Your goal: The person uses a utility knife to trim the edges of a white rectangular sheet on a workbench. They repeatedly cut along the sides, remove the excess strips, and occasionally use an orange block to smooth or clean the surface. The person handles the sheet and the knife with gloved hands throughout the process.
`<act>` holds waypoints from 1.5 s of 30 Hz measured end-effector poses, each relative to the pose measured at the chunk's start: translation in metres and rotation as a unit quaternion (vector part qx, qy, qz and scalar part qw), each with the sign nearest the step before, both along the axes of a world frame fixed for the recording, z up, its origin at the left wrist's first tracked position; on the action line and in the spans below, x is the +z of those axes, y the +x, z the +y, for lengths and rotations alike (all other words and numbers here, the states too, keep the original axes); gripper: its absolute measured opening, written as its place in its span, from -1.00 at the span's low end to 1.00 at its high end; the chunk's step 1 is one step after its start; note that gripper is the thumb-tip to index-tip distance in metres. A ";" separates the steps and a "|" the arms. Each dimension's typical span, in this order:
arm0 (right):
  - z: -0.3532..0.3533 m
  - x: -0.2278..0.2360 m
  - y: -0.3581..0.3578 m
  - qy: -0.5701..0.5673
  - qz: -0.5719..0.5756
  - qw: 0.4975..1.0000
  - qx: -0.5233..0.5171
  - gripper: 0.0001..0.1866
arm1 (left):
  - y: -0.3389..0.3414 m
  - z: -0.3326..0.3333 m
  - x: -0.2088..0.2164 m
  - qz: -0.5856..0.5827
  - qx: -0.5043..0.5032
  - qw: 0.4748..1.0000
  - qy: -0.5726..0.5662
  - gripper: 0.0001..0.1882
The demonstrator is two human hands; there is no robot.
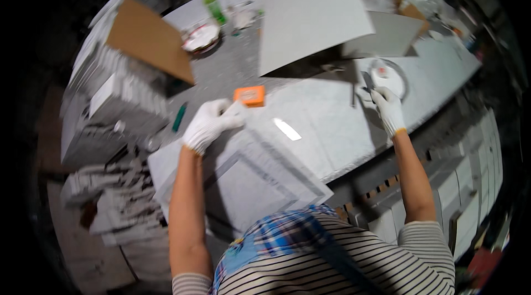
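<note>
My right hand (pixel 389 109), in a white knit glove, grips a putty knife (pixel 368 81) with a dark, narrow blade. Its blade is beside a round dish (pixel 405 80) that holds white paste with a small reddish spot. My left hand (pixel 207 127), also gloved, is over the far left part of a square pale tile (pixel 243 192) with grey bands set in it. Its fingers and thumb are pinched near a whitish bit I cannot make out. Just beyond that hand lies an orange box (pixel 250 96).
Stacked tiles (pixel 130 101) with a brown board (pixel 149 40) stand on the left. A green bottle (pixel 214 7), a plate (pixel 201 38) and a green tool (pixel 179 117) lie farther in. Large pale panels (pixel 315 21) lean at the back. Boxlike pale slabs (pixel 448 184) line the lower right.
</note>
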State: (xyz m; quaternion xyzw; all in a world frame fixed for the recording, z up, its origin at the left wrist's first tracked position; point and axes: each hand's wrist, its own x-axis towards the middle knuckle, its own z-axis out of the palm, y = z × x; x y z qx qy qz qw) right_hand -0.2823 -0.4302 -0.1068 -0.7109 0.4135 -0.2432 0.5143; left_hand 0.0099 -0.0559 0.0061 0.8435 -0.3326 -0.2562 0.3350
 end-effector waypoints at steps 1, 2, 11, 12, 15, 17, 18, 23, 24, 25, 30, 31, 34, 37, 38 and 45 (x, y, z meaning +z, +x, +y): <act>0.030 0.021 0.010 0.010 0.066 0.998 0.022 -0.75 | 0.001 0.004 -0.001 -0.009 -0.001 1.000 0.005 -0.55; 0.059 0.023 0.017 -0.017 0.029 0.998 0.055 -0.76 | 0.001 0.002 -0.004 0.001 0.001 1.000 -0.006 -0.53; 0.244 0.051 0.093 -0.144 -0.066 0.958 0.239 -0.78 | -0.003 0.005 -0.006 -0.033 0.007 0.999 0.037 -0.38; 0.248 0.051 0.099 -0.095 -0.063 0.962 0.248 -0.77 | -0.003 0.007 -0.006 -0.039 0.003 0.998 0.039 -0.38; 0.256 0.053 0.114 0.069 -0.067 0.954 0.285 -0.74 | 0.004 0.027 -0.006 -0.095 0.030 0.994 0.033 -0.43; 0.260 0.057 0.124 0.192 -0.086 0.924 0.319 -0.71 | 0.007 0.039 0.000 -0.098 0.050 0.994 0.024 -0.47; 0.262 0.058 0.130 0.223 -0.110 0.907 0.341 -0.72 | 0.006 0.042 0.008 -0.077 0.055 0.995 0.019 -0.50; 0.258 0.063 0.178 0.264 -0.202 0.877 0.348 -0.73 | 0.004 0.053 -0.017 0.005 0.058 0.998 -0.009 -0.44; 0.255 0.070 0.188 0.304 -0.280 0.861 0.296 -0.73 | 0.006 0.056 -0.024 -0.009 0.053 0.998 0.028 -0.39; 0.249 0.079 0.190 0.291 -0.328 0.869 0.231 -0.77 | 0.007 0.059 -0.030 -0.020 0.066 0.998 0.012 -0.39; 0.217 0.075 0.166 0.188 -0.319 0.926 0.078 -0.74 | -0.002 0.060 -0.025 -0.045 0.075 0.996 -0.023 -0.37; 0.217 0.068 0.159 0.143 -0.263 0.949 0.099 -0.75 | -0.004 0.057 -0.026 -0.066 0.076 0.995 -0.021 -0.38; 0.240 0.062 0.136 0.041 -0.126 0.980 0.146 -0.75 | -0.014 0.049 -0.028 -0.119 0.087 0.988 -0.037 -0.41; 0.255 0.047 0.127 -0.031 -0.072 0.981 0.178 -0.76 | -0.017 0.041 -0.018 -0.120 0.083 0.989 0.018 -0.37; 0.257 0.044 0.126 -0.082 -0.059 0.978 0.181 -0.76 | -0.017 0.040 -0.017 -0.115 0.087 0.989 0.024 -0.36; 0.268 0.035 0.132 -0.256 -0.074 0.949 0.171 -0.56 | -0.018 0.038 -0.014 -0.100 0.109 0.987 0.056 -0.32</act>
